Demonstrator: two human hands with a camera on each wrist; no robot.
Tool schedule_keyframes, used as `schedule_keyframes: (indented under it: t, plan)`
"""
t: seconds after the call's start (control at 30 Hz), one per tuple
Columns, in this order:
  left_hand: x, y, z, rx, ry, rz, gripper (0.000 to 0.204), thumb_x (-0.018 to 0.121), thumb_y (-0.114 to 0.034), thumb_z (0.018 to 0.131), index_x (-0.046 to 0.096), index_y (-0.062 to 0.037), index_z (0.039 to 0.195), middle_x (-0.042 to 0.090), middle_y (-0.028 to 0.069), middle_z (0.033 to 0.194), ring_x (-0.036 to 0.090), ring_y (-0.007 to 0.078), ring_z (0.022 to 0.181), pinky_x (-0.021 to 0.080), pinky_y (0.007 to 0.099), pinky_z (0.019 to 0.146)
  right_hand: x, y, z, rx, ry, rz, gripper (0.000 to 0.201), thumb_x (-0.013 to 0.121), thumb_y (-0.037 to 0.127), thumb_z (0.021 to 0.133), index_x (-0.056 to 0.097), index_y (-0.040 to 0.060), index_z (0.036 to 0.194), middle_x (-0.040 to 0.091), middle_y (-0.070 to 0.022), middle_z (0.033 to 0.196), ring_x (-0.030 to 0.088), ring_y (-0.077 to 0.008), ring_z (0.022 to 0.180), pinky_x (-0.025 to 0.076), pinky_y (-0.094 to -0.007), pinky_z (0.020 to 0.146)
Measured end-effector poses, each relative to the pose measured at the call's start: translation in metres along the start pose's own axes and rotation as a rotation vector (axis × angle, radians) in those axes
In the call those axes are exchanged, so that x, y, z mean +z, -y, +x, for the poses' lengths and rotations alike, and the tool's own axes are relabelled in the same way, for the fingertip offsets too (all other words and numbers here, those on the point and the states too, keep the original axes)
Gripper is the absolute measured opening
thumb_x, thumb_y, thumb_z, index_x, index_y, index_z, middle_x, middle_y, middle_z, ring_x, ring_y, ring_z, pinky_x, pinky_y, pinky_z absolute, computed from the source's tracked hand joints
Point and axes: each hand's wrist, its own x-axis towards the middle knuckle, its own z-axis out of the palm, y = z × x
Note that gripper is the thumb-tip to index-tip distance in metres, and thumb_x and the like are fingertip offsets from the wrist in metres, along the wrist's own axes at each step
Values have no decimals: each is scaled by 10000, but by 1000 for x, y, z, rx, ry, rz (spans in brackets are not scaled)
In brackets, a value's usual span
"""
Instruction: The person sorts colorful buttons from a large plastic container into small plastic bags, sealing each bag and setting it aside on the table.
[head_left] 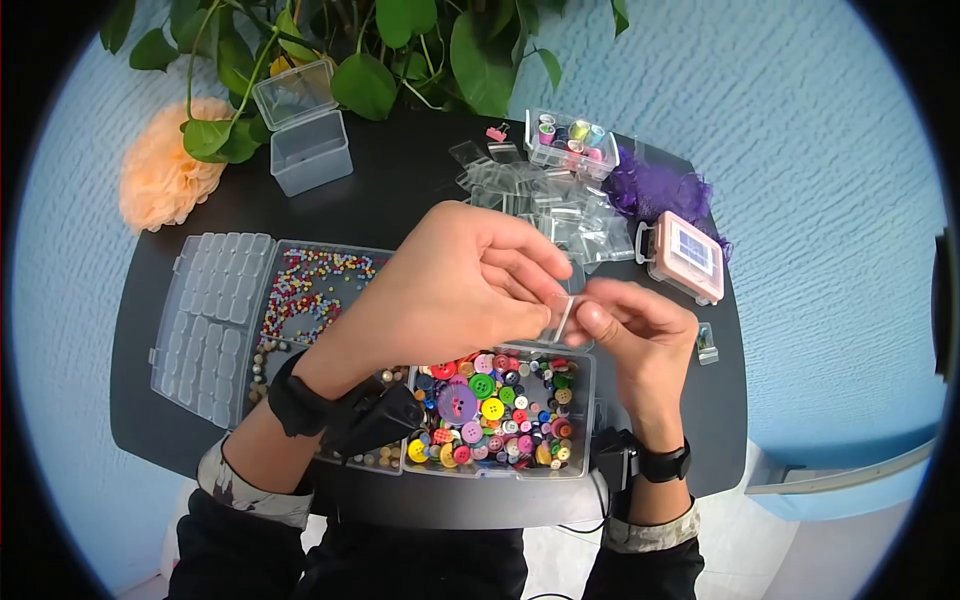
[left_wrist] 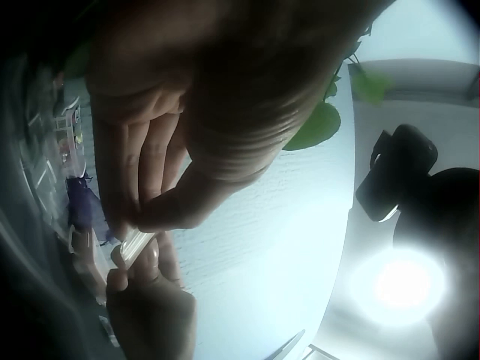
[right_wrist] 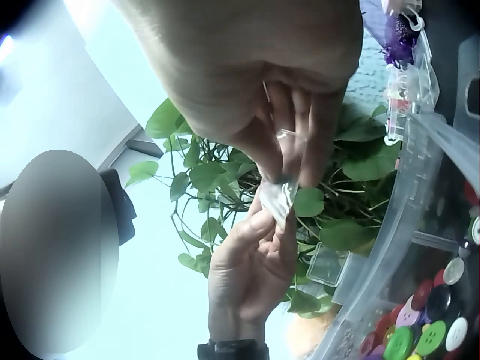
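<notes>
Between my two hands is a small clear plastic bag (head_left: 562, 318), held up over the back edge of the button compartment. My left hand (head_left: 455, 285) pinches one side of it between thumb and fingers. On the other side, my right hand (head_left: 645, 330) pinches it with thumb and forefinger. The right wrist view shows the bag (right_wrist: 279, 199) crumpled and see-through, with both hands' fingertips on it. Seen from the left wrist, the bag (left_wrist: 136, 244) is a pale strip. Colourful buttons (head_left: 482, 384) fill the compartment below the hands.
Small beads (head_left: 300, 290) lie in the divided case, its lid (head_left: 205, 330) folded out left. More clear bags (head_left: 550, 205) are heaped behind the hands. Around them stand an open clear box (head_left: 310, 160), a box of thread spools (head_left: 572, 145), purple mesh (head_left: 660, 185) and a pink case (head_left: 690, 258).
</notes>
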Motion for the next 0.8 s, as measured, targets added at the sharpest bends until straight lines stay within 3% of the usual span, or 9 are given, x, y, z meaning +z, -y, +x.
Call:
schedule_keyframes:
  t: [0.1,0.17,0.23,0.27,0.3,0.37,0.47,0.8]
  plan:
    - [6,1,0,12,-138,6,277,733,43,811,660,69,1078,736,149,955,717,162,898,582,263,822,10,5,3,-174,-405,-232,387,795,-7,800,671,-35,1166,692,-131,1110,677,-164,917,555,-261,765]
    - [12,4,2,93,-399,159,276,737,34,815,663,78,1077,737,163,969,718,161,913,583,263,820,2,6,1,-306,-476,-479,310,818,6,775,718,-13,1068,713,-104,988,671,-140,823,549,-257,725]
    - [20,6,0,123,-441,167,281,733,30,827,664,82,1094,737,175,978,719,167,921,582,266,834,0,10,-1,-380,-293,-678,205,822,-1,755,746,-11,945,710,-86,849,656,-121,721,537,-249,674]
    - [24,8,0,125,-441,158,279,727,33,834,666,79,1101,736,180,987,719,172,925,582,267,838,8,12,0,-360,-240,-637,131,812,-19,750,748,-30,863,701,-82,770,652,-116,660,525,-237,624]
    - [29,10,-1,125,-441,151,277,720,36,840,668,77,1109,735,185,995,719,177,929,581,267,842,11,7,1,-399,-193,-631,151,803,-27,750,738,-42,886,710,-88,797,665,-119,664,530,-231,611]
    - [38,13,-3,71,-413,147,264,704,42,852,679,64,1114,735,189,1002,722,182,925,583,264,838,9,-4,2,-443,-183,-620,153,795,-36,747,731,-48,885,718,-99,817,682,-125,684,540,-233,616]
    - [41,20,-2,262,-379,405,268,692,43,857,683,50,1125,746,172,956,731,175,883,593,257,788,8,-8,2,-483,-163,-659,164,785,-47,740,725,-55,892,719,-110,817,698,-141,694,552,-243,628]
    - [40,18,-6,328,-327,468,265,682,50,826,677,58,1091,745,174,878,748,197,822,594,267,695,13,-10,-1,-462,-126,-621,134,753,-49,746,722,-54,876,706,-111,735,705,-157,663,549,-246,600]
